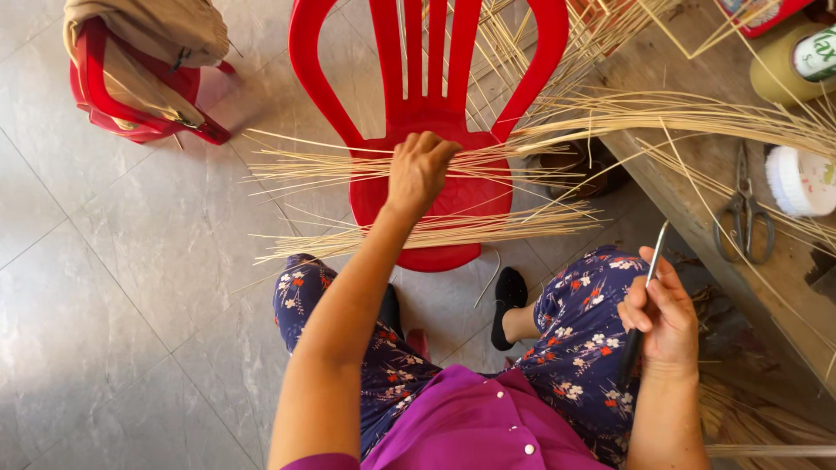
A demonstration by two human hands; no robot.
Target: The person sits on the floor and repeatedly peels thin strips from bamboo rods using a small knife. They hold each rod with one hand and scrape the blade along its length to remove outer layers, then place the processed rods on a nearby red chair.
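Observation:
My left hand reaches forward over the seat of a red plastic chair and rests, fingers curled, on a bundle of thin pale bamboo strips lying across the seat. A second bundle of strips lies nearer the seat's front edge. My right hand is held above my right knee, closed around a slim knife whose metal blade points up. I sit in floral trousers and a purple top.
A wooden bench at right carries scissors, a white round brush, a yellowish can and more long strips. A second red chair with tan cloth stands at far left on the grey tiled floor.

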